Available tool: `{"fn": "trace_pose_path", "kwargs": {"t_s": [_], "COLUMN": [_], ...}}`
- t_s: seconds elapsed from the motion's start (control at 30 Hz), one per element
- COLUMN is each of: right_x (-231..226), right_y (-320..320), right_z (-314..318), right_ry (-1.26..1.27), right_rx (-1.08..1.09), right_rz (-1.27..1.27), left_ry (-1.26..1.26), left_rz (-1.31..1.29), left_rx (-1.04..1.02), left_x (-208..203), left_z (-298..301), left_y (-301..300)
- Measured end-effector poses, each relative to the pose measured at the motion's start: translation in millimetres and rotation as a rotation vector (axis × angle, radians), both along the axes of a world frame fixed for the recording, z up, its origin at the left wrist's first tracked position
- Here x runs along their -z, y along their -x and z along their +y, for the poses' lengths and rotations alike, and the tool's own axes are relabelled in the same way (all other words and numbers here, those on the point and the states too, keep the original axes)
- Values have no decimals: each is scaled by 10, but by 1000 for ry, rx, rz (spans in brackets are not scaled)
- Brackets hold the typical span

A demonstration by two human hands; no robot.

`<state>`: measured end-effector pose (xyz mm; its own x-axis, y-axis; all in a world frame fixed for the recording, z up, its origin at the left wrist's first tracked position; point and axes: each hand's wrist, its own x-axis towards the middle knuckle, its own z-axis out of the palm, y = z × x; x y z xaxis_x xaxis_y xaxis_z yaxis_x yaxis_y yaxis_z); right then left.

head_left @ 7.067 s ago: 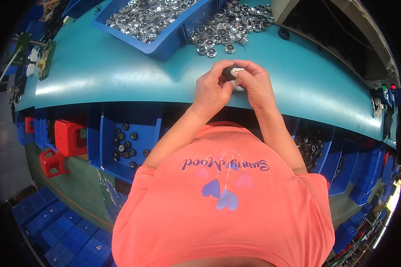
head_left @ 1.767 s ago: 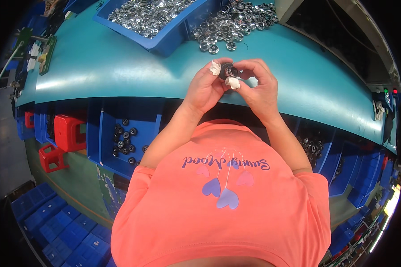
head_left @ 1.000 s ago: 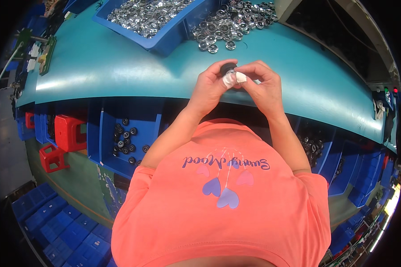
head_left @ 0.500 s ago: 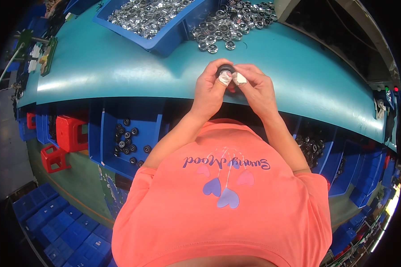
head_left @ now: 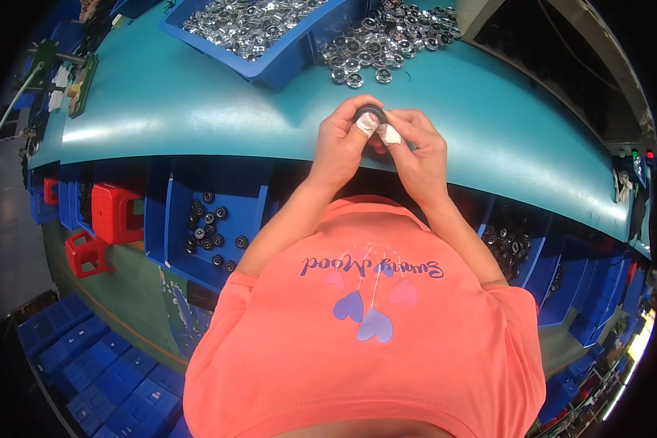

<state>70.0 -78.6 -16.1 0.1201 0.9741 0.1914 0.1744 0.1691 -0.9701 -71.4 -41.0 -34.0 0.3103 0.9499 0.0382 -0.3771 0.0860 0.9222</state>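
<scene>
Standing on the floor at the far left, red stools [head_left: 117, 213] come before a blue bin [head_left: 186, 257] under the table's edge, with small dark wheels [head_left: 209, 228] scattered in it. Further right, up on the teal table [head_left: 219, 120], a blue tub [head_left: 269, 73] is heaped with clear round pieces [head_left: 248, 25]. Below it the left hand [head_left: 337, 144] is curled nearly closed, gripping the left side of a dark ring-shaped part [head_left: 371, 107], its white-wrapped thumb laid over the part's near face. The part sits between the two hands, above the table's near edge; the thumbs cover much of it, so whether a clear piece lies inside the ring is hard to tell. The right hand [head_left: 425, 150] is bent half closed, its fingertips at the part's right side and its own wrapped thumb just beside the left one. Handling it well would seem to call for firm backing from the fingers behind, even pressure from both thumbs, and working round the rim little by little so that the ring does not tilt or slip. Beyond the hands lies a loose pile [head_left: 390, 44] of more clear pieces, and lower right, under the table, dark parts [head_left: 507, 244] fill another blue bin.
</scene>
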Motion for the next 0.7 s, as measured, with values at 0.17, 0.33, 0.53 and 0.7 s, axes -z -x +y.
{"fn": "trace_pose_path", "kwargs": {"t_s": [0.17,0.33,0.53,0.7], "right_x": [4,7,34,-5], "right_y": [-19,-64,-37,27], "right_z": [81,85,38,14], "right_ry": [81,-72,-35,-34], "right_rx": [-12,-33,-11,17], "right_rz": [125,-20,-34,-38], "left_ry": [-109,-130,-154,-150], "left_rz": [82,147,176,228], "left_rx": [89,-20,-158,-220], "left_x": [-57,-7,56,36], "left_z": [78,75,16,27], "left_y": [78,44,-49,-84]}}
